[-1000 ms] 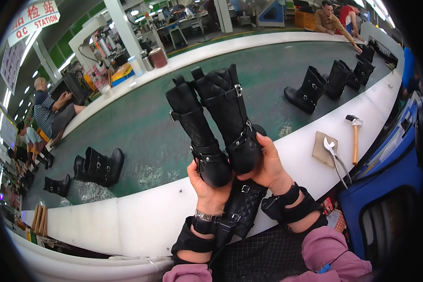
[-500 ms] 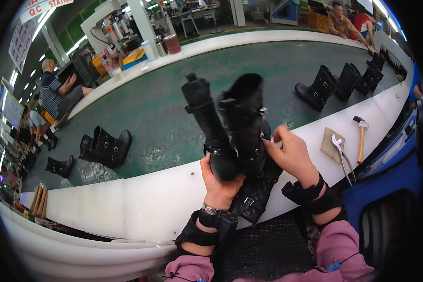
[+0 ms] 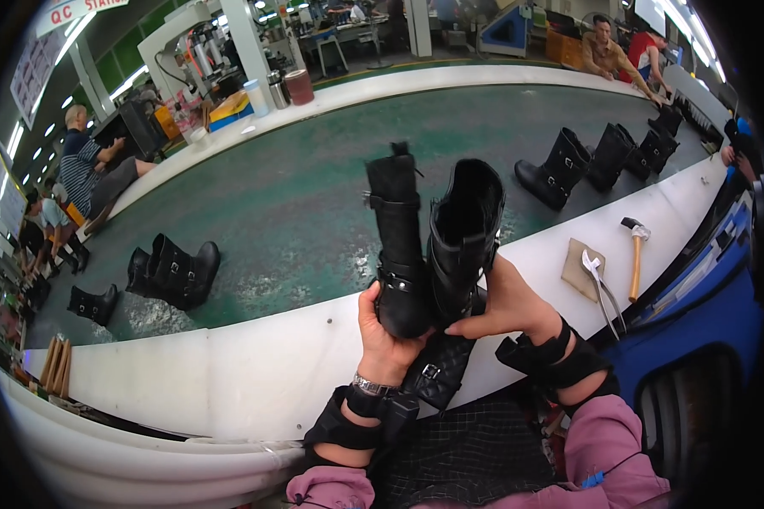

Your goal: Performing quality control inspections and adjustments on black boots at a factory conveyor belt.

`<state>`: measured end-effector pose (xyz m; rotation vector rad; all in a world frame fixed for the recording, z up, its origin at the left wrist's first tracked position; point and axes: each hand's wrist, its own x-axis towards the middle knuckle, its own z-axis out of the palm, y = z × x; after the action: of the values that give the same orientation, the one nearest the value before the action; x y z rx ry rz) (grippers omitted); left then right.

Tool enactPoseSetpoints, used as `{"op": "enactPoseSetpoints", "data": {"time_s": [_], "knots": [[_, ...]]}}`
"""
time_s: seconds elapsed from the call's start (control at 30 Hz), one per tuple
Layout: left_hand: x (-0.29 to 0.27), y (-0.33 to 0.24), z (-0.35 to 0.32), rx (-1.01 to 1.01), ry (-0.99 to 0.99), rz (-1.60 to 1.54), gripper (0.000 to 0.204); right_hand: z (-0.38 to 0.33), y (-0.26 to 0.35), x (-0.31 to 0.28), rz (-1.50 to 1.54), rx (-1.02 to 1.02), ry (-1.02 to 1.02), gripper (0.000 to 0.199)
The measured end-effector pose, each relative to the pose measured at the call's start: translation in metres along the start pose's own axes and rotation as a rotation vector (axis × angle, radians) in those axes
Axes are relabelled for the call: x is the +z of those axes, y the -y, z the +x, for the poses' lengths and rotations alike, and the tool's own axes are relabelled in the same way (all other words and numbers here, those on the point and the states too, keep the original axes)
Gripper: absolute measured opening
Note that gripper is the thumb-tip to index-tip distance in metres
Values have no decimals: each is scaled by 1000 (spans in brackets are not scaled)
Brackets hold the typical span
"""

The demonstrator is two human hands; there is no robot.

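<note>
In the middle I hold two tall black boots side by side, their shafts pointing up. My left hand grips the left boot low down at its toe. A strap with a small metal buckle crosses this boot's foot. Around the lower part of the right boot is my right hand, its thumb across the front and its fingers hidden behind. The open top of the right boot faces me. Below them lies another black boot with a quilted surface and buckle, partly covered by my hands.
A hammer, pliers and a tan cloth lie on the white ledge to the right. More black boots stand on the green conveyor belt at both sides. Wooden handles sit at left. Other people are beyond.
My right hand has gone from the buckle at the right boot's side to wrapping its lower part. Both boots have turned, and their shafts stand further apart.
</note>
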<state>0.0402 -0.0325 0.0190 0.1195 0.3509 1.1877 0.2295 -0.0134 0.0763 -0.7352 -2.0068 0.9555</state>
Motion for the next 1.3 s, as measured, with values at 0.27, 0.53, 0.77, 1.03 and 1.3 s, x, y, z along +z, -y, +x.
{"op": "enactPoseSetpoints", "data": {"time_s": [0.27,0.53,0.77,1.03,1.3], "knots": [[-4,-9,3,37,88,8,56,11,2,16,-252,-182,-333,91],[4,-14,2,-58,125,-114,44,22,3,7,-61,38,-502,63],[-14,-35,-19,140,-4,68,38,22,-22,-29,619,213,-532,50],[-61,-28,-60,290,-231,416,52,-14,14,-39,511,270,-505,60],[-70,-35,-74,655,-623,1555,65,-57,34,-47,389,261,-563,71]]}}
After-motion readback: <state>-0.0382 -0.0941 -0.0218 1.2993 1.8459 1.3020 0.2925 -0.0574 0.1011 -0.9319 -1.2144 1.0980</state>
